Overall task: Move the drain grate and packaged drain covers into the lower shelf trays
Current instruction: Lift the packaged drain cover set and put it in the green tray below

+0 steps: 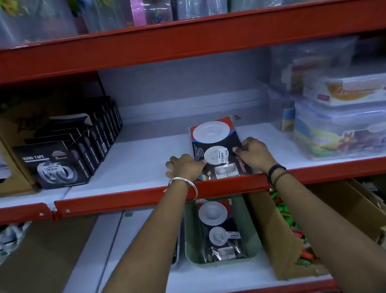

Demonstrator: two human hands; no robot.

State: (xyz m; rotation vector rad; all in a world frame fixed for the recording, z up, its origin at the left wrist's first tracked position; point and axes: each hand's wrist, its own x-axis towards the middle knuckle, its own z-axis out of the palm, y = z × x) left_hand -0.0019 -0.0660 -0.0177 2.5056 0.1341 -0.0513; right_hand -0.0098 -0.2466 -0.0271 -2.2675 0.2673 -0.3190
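The flat black-and-red carded pack of white plastic drain covers [215, 148] lies face up on the white middle shelf [140, 163], its near end at the red front lip, with open shelf around it. It looks light and thin: a card backing under a glossy clear film, so likely to flex if lifted by one end and to slide in the fingers. The long side edges near the lower half seem the sound place to take it, which is where the hands sit. The left hand [183, 166] rests at the pack's left edge with fingers curled together against it; the right hand [253, 151] pinches the right edge between thumb and fingers. Whether the pack is lifted off the shelf cannot be told from here. Directly below, on the lower shelf, a green plastic tray [251, 232] already holds a like pack [219, 229]. Black nano tape boxes [65, 161] stand to the left, clear plastic containers [350, 129] to the right.
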